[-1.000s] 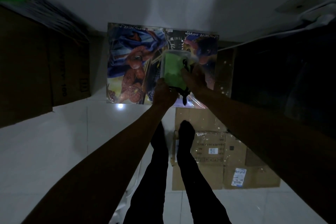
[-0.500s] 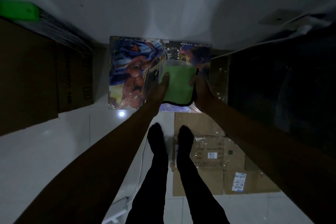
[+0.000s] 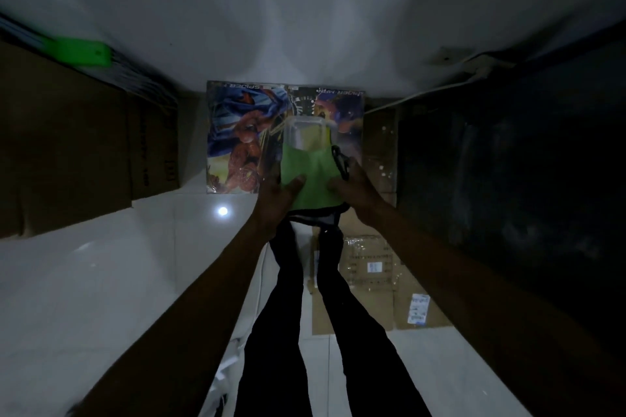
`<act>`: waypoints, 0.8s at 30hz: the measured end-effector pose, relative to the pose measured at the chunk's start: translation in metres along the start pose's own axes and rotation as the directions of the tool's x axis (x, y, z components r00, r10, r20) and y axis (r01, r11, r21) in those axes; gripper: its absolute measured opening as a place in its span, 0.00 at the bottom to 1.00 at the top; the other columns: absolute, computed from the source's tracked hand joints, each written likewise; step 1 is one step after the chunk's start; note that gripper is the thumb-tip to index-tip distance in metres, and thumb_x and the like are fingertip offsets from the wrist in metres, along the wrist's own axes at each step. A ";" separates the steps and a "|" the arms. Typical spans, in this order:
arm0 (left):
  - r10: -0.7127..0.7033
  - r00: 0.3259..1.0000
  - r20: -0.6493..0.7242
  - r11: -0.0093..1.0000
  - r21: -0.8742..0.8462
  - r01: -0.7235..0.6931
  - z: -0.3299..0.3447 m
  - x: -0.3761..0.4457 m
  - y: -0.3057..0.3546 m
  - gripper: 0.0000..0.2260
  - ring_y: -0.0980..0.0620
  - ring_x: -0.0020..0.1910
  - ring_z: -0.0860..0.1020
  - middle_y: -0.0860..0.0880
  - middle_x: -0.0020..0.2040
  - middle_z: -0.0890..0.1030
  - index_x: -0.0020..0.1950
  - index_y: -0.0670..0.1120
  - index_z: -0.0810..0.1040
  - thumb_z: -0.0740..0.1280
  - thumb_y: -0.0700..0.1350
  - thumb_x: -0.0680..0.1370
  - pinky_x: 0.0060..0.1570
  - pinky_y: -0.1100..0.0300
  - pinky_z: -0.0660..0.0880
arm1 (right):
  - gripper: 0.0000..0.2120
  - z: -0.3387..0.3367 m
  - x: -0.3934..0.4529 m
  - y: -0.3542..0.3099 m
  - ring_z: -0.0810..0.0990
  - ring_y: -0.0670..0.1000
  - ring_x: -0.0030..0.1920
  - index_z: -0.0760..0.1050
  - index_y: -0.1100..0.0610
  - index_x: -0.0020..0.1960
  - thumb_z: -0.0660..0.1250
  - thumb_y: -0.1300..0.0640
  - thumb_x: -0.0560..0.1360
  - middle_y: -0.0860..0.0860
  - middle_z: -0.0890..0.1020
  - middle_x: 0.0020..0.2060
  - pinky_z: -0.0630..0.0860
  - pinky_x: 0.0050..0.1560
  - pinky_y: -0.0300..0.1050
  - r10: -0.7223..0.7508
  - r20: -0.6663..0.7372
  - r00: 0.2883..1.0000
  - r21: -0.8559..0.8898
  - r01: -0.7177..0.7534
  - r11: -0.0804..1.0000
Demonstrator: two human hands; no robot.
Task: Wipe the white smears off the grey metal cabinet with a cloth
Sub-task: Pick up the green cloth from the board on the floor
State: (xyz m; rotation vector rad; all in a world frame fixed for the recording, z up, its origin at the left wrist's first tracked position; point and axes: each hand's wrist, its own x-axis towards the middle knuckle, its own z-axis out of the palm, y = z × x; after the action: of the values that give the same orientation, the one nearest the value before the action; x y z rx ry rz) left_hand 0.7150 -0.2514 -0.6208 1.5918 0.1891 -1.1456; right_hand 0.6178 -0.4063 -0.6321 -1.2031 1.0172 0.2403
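I hold a bright green cloth [image 3: 313,176] out in front of me with both hands. My left hand [image 3: 276,196] grips its left edge with the thumb on top. My right hand [image 3: 357,186] holds its right edge, next to a black cord [image 3: 340,162]. A clear plastic wrapper [image 3: 305,130] sticks out above the cloth. The cabinet [image 3: 508,179] is a dark mass on the right. Its near panel shows white smears [image 3: 382,166], just right of my right hand.
A Spider-Man poster board [image 3: 244,139] leans against the white wall ahead. Brown cardboard boxes [image 3: 67,145] stand on the left, with a green object [image 3: 88,52] on top. Flattened cardboard [image 3: 372,281] lies on the white tiled floor by my legs [image 3: 288,315].
The green cloth has slid down toward me, and the clear wrapper now shows above it. Both hands have dropped lower in view.
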 end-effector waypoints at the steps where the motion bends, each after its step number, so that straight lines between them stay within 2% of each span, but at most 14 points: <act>1: -0.017 1.000 -0.012 1.000 -0.017 0.017 0.003 -0.015 0.010 0.18 0.40 0.64 0.82 0.39 0.67 0.81 0.75 0.40 0.73 0.67 0.37 0.84 0.60 0.49 0.82 | 0.24 0.002 -0.016 -0.009 0.83 0.35 0.47 0.66 0.61 0.74 0.61 0.77 0.81 0.54 0.77 0.60 0.80 0.43 0.32 -0.010 -0.005 1.000 -0.018 0.010 1.000; 3: -0.061 0.998 -0.030 0.996 -0.066 0.059 0.010 -0.044 0.025 0.19 0.39 0.65 0.81 0.39 0.67 0.81 0.76 0.40 0.72 0.66 0.36 0.84 0.63 0.45 0.80 | 0.27 0.003 -0.045 -0.025 0.83 0.37 0.48 0.62 0.65 0.78 0.60 0.77 0.81 0.52 0.78 0.61 0.80 0.44 0.32 -0.021 -0.001 1.000 -0.028 0.021 0.999; 5: -0.113 0.992 -0.056 0.985 -0.138 0.104 0.014 -0.067 0.039 0.20 0.38 0.64 0.82 0.39 0.67 0.81 0.75 0.41 0.73 0.67 0.35 0.83 0.63 0.42 0.80 | 0.25 0.005 -0.068 -0.039 0.84 0.46 0.50 0.66 0.66 0.77 0.61 0.75 0.82 0.57 0.80 0.62 0.81 0.44 0.36 -0.005 -0.046 0.999 0.017 0.006 1.000; 7: -0.135 0.990 -0.048 0.975 -0.183 0.125 0.016 -0.092 0.056 0.20 0.38 0.61 0.83 0.39 0.65 0.83 0.73 0.43 0.74 0.69 0.34 0.81 0.60 0.43 0.82 | 0.22 0.005 -0.091 -0.055 0.83 0.54 0.51 0.70 0.68 0.75 0.63 0.75 0.81 0.62 0.81 0.62 0.82 0.45 0.41 0.025 -0.089 0.996 0.067 -0.019 0.998; 10: -0.142 0.990 -0.007 0.970 -0.202 0.137 0.018 -0.141 0.082 0.20 0.42 0.55 0.85 0.42 0.61 0.84 0.72 0.42 0.75 0.69 0.33 0.80 0.52 0.48 0.84 | 0.19 0.003 -0.143 -0.082 0.83 0.55 0.48 0.75 0.69 0.70 0.65 0.73 0.80 0.61 0.82 0.56 0.81 0.50 0.49 0.080 -0.084 0.993 0.205 -0.061 0.977; 14: -0.085 0.996 0.009 0.977 -0.195 0.085 0.026 -0.200 0.108 0.17 0.50 0.48 0.87 0.50 0.52 0.88 0.66 0.43 0.78 0.69 0.31 0.80 0.43 0.56 0.84 | 0.19 -0.001 -0.200 -0.109 0.86 0.55 0.50 0.77 0.66 0.70 0.70 0.69 0.79 0.62 0.84 0.61 0.85 0.50 0.46 0.055 -0.020 0.998 0.247 -0.049 0.968; 16: -0.034 0.999 -0.019 0.986 -0.163 0.031 0.034 -0.226 0.120 0.20 0.48 0.52 0.86 0.48 0.55 0.87 0.69 0.43 0.76 0.69 0.30 0.79 0.46 0.55 0.84 | 0.21 -0.001 -0.222 -0.118 0.87 0.51 0.48 0.77 0.66 0.71 0.71 0.69 0.79 0.60 0.85 0.59 0.85 0.47 0.44 0.011 -0.030 1.000 0.224 -0.004 0.975; 18: 0.013 0.998 -0.057 0.988 -0.154 -0.022 0.041 -0.251 0.130 0.23 0.43 0.57 0.84 0.44 0.60 0.84 0.73 0.43 0.73 0.68 0.30 0.79 0.53 0.48 0.84 | 0.22 -0.001 -0.244 -0.125 0.88 0.50 0.46 0.77 0.64 0.71 0.73 0.69 0.78 0.58 0.86 0.57 0.84 0.45 0.44 -0.017 -0.065 0.998 0.190 0.029 0.981; 21: 0.057 0.996 -0.073 0.987 -0.149 -0.067 0.049 -0.285 0.139 0.18 0.39 0.58 0.83 0.43 0.58 0.85 0.65 0.47 0.79 0.68 0.30 0.79 0.57 0.44 0.82 | 0.22 -0.003 -0.275 -0.134 0.87 0.52 0.47 0.77 0.63 0.71 0.72 0.69 0.77 0.57 0.86 0.54 0.83 0.48 0.47 -0.060 -0.094 0.994 0.137 0.072 0.988; 23: 0.089 0.994 -0.060 0.989 -0.115 -0.096 0.051 -0.305 0.141 0.17 0.42 0.56 0.84 0.47 0.55 0.86 0.58 0.52 0.81 0.69 0.31 0.79 0.57 0.45 0.82 | 0.21 -0.003 -0.297 -0.139 0.85 0.56 0.50 0.78 0.62 0.70 0.70 0.70 0.77 0.58 0.86 0.56 0.82 0.52 0.51 -0.092 -0.111 0.990 0.088 0.102 0.991; 24: 0.111 0.993 -0.041 0.990 -0.086 -0.114 0.050 -0.313 0.140 0.16 0.45 0.56 0.85 0.49 0.55 0.87 0.58 0.53 0.81 0.69 0.32 0.79 0.55 0.48 0.83 | 0.20 -0.003 -0.309 -0.141 0.85 0.57 0.52 0.78 0.61 0.68 0.70 0.70 0.77 0.58 0.86 0.56 0.82 0.53 0.51 -0.105 -0.127 0.986 0.060 0.114 0.992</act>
State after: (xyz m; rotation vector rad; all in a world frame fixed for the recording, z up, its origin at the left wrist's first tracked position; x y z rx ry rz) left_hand 0.6145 -0.2110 -0.2913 1.5269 0.1688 -1.0085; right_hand 0.5343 -0.3585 -0.3066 -1.2198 1.0540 0.0455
